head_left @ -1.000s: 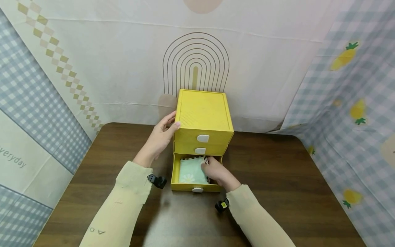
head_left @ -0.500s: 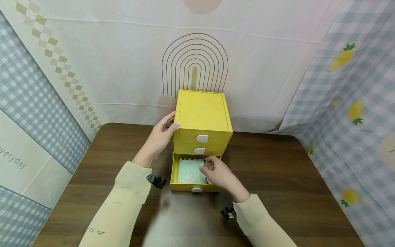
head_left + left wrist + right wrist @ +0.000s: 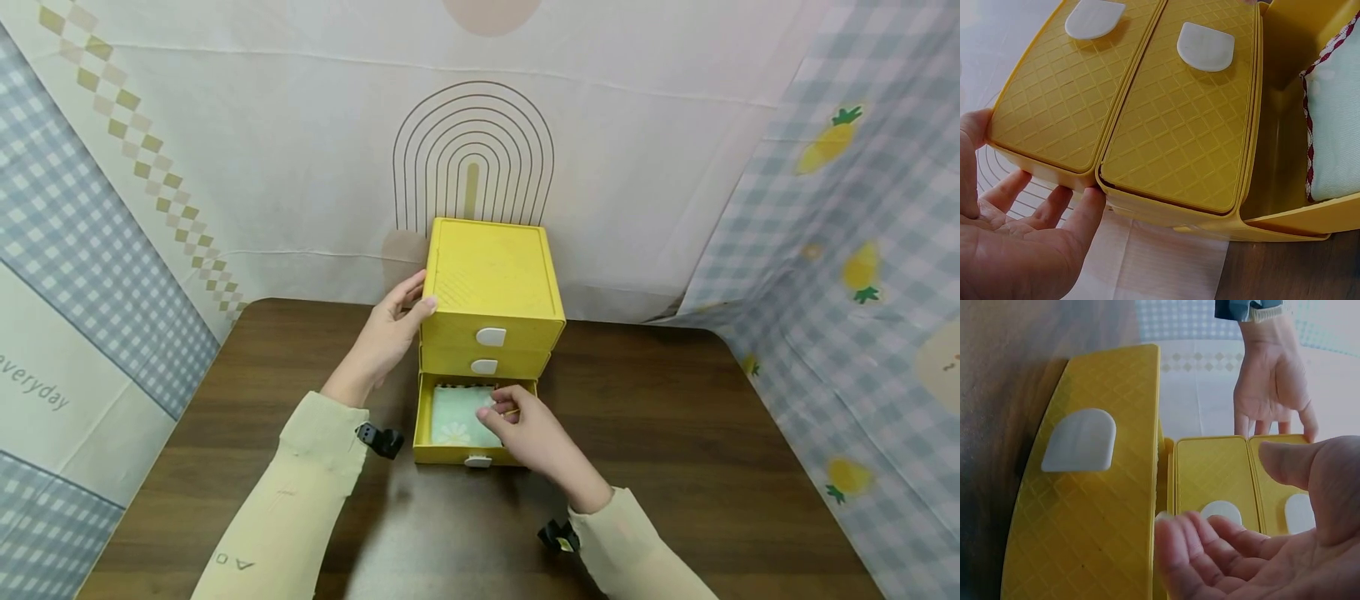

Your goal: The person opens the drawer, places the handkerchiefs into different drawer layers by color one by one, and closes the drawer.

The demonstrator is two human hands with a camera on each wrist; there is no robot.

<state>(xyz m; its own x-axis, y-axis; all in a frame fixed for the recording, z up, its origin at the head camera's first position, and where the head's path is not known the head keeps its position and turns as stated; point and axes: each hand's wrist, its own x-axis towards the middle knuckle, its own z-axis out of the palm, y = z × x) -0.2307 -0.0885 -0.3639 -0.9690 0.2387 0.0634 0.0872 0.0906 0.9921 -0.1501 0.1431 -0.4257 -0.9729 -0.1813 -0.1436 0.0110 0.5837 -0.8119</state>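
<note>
A yellow three-drawer cabinet stands at the table's back centre. Its bottom drawer is pulled out, and a folded pale green cloth with a daisy print and a red-checked edge lies inside. My left hand rests flat against the cabinet's left side with the thumb at its top front corner; in the left wrist view the palm lies beside the cabinet. My right hand hovers over the drawer's right part, fingers loosely bent, and holds nothing. In the right wrist view the right hand faces the drawer front.
The cabinet stands on a dark brown wooden table. Printed cloth backdrops close off the back, left and right sides. The two upper drawers, each with a white handle, are closed.
My right hand has let go of the cloth and drawn back out of the drawer toward me. The cloth now lies flat in the drawer. The left hand has stayed put.
</note>
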